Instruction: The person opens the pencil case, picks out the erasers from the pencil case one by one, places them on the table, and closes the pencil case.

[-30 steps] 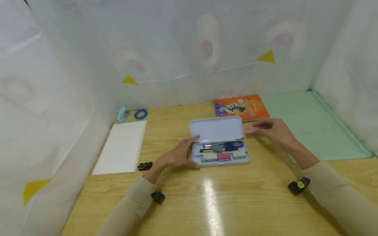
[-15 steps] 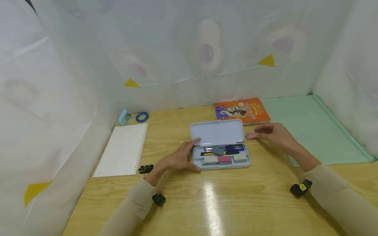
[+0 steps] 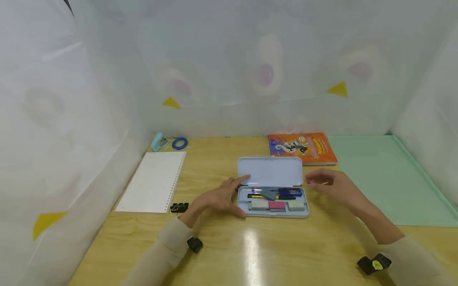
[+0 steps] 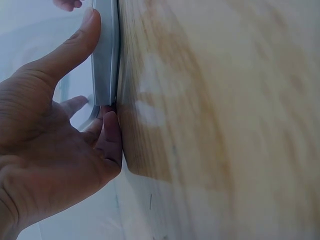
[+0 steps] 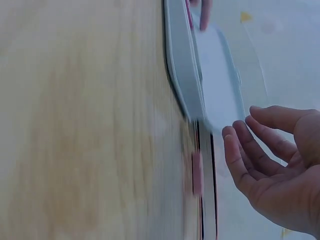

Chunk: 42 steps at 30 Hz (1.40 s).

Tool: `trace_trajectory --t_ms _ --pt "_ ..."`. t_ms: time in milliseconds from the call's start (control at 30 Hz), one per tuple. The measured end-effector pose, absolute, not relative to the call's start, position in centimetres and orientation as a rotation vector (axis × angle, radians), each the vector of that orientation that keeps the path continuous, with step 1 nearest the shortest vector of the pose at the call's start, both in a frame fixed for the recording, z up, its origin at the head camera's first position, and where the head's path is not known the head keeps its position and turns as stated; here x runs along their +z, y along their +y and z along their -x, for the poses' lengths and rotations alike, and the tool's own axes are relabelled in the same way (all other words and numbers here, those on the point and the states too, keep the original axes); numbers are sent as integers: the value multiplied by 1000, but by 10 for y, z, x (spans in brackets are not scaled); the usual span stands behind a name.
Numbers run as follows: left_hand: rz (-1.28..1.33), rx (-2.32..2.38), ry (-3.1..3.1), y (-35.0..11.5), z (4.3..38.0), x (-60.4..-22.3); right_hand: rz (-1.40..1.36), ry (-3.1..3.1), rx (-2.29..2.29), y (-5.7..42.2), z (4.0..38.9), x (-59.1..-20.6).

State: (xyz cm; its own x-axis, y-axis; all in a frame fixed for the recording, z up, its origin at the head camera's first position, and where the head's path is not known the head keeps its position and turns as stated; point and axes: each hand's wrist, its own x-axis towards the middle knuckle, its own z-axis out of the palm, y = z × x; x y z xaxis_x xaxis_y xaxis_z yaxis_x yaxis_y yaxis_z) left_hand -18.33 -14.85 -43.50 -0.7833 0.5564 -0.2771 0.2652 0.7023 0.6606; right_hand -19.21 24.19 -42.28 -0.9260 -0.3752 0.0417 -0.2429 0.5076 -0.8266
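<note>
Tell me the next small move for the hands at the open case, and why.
I'd probably bring the right hand onto the right edge of the lid. Its fingers look empty and close beside that edge, the pale pink eraser lies outside the case, and the left hand has its thumb against the case, which should steady it.

- Open pale-blue pencil case (image 3: 273, 215) on a wooden desk (image 3: 222, 260), lid (image 3: 273, 172) tipped back, pens (image 3: 288, 198) and three erasers (image 3: 277, 205) inside.
- Left hand (image 3: 220, 198) touching its left end.
- Right hand (image 3: 336, 186) near its right side, fingers (image 3: 318, 173) bent.
- Orange book (image 3: 316, 149) behind.
- Left: white notebook (image 3: 154, 182), black clip (image 3: 179, 207), light-blue stapler (image 3: 156, 142), blue ring (image 3: 174, 145).
</note>
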Motion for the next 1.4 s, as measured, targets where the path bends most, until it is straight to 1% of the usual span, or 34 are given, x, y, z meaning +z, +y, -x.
trace_trajectory --t_ms 200,400,567,767,933,1100,1400 --pt "-622 818 2421 -139 176 -443 737 2500 -1378 203 172 -433" --pt "-609 780 2413 -130 157 -456 802 2479 -1306 169 152 -451" --pt "-602 790 2414 -136 155 -457 787 2519 -1202 145 154 -455" --pt "-617 817 2435 -145 165 -451 779 2606 -1155 138 169 -448" --pt "-596 852 2439 -151 171 -445 753 2594 -1228 151 181 -437" --pt "-591 860 2444 -150 175 -442 702 2606 -1340 186 191 -426" --pt "-603 799 2479 -146 180 -436 486 2566 -1523 247 200 -422"
